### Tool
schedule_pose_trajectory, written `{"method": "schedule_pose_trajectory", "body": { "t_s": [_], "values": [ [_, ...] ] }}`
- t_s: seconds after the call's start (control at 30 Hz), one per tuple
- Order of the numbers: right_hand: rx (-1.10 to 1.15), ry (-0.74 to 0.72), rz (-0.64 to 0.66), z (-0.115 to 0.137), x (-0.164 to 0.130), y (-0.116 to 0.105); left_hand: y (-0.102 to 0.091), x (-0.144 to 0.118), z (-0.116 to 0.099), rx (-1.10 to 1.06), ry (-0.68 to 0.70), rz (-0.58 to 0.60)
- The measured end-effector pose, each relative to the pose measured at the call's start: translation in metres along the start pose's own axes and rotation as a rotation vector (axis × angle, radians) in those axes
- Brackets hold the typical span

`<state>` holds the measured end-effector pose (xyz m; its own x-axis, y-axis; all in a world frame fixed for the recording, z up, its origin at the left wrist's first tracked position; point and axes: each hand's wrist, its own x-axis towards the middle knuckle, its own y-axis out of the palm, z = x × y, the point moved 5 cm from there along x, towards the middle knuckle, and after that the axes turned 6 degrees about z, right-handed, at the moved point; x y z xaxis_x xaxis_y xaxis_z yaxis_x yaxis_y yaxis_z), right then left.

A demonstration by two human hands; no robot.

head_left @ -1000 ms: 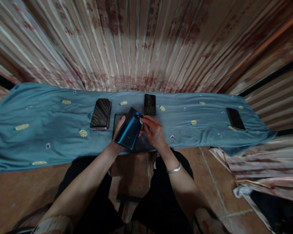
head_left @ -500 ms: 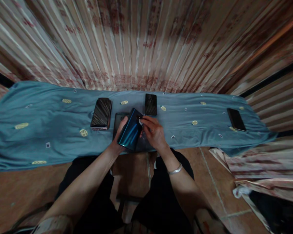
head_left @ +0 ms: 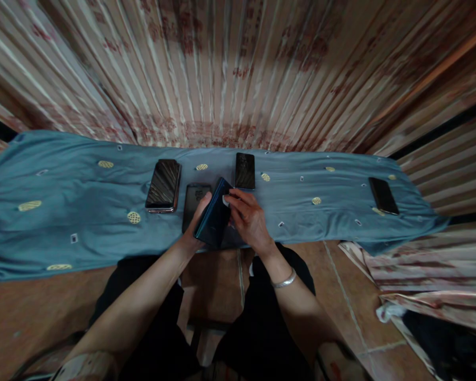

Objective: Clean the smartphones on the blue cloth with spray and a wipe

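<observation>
My left hand (head_left: 196, 222) grips a dark blue phone (head_left: 213, 217) from below and tilts it on edge, its glossy back turned left. My right hand (head_left: 249, 217) pinches the phone's upper right corner, where a small pale thing shows at the fingertips; what it is I cannot tell. Both hands hover over the near edge of a blue cloth (head_left: 63, 211). Under the held phone lies a dark flat piece (head_left: 195, 198), possibly a case or another phone.
On the cloth lie a black phone (head_left: 163, 185) to the left, a smaller black phone (head_left: 245, 170) behind my hands, and another phone (head_left: 383, 195) far right. A striped curtain (head_left: 238, 69) hangs behind. Crumpled fabric (head_left: 420, 275) lies on the tiled floor at right.
The blue phone has turned from showing its broad back to standing nearly on edge. My right fingers stayed at its top corner. The dark piece beneath shows more.
</observation>
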<state>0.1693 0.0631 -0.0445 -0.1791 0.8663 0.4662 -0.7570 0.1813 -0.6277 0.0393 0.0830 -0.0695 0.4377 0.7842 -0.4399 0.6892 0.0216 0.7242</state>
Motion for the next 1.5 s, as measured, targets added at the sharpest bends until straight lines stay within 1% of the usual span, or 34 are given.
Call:
{"method": "schedule_pose_trajectory", "body": {
  "t_s": [0.1,0.2,0.3,0.4,0.5,0.57,0.67,0.83,1.0,1.13,1.27,1.4,1.5],
  "values": [
    [-0.024,-0.006,-0.006,0.000,0.000,0.000,0.001,0.001,0.001,0.025,0.029,0.017],
    [-0.043,-0.006,-0.028,-0.002,0.000,-0.001,0.000,0.002,-0.004,0.049,0.039,0.043],
    [-0.047,0.011,-0.034,-0.006,0.000,-0.002,-0.005,0.002,-0.010,0.067,0.028,0.013],
    [-0.026,0.014,-0.014,-0.005,-0.001,-0.002,-0.004,-0.001,-0.012,0.085,0.014,-0.006],
    [0.002,-0.013,0.001,0.000,0.000,-0.001,0.000,-0.006,-0.009,0.076,0.022,-0.031],
    [0.001,-0.027,-0.003,0.004,0.000,0.000,0.003,-0.007,-0.007,0.039,0.041,-0.025],
    [-0.027,-0.039,-0.034,0.006,0.001,0.001,0.003,-0.005,-0.001,0.018,0.016,0.010],
    [-0.075,-0.016,-0.082,0.000,0.004,-0.001,-0.001,-0.006,0.001,0.070,-0.002,0.051],
    [-0.063,0.038,-0.094,-0.006,0.005,-0.004,0.003,-0.012,0.002,0.124,-0.043,0.066],
    [-0.049,0.024,-0.083,-0.008,0.005,-0.003,0.004,-0.010,0.003,0.129,-0.042,0.050],
    [-0.047,0.024,-0.102,-0.009,0.004,-0.004,0.007,-0.009,0.006,0.134,-0.085,0.070],
    [-0.048,-0.040,-0.116,-0.001,0.003,-0.001,0.006,-0.012,0.004,0.126,-0.063,-0.019],
    [-0.051,-0.073,-0.129,0.005,0.002,0.001,0.006,-0.011,0.002,0.113,-0.031,-0.035]
  ]
}}
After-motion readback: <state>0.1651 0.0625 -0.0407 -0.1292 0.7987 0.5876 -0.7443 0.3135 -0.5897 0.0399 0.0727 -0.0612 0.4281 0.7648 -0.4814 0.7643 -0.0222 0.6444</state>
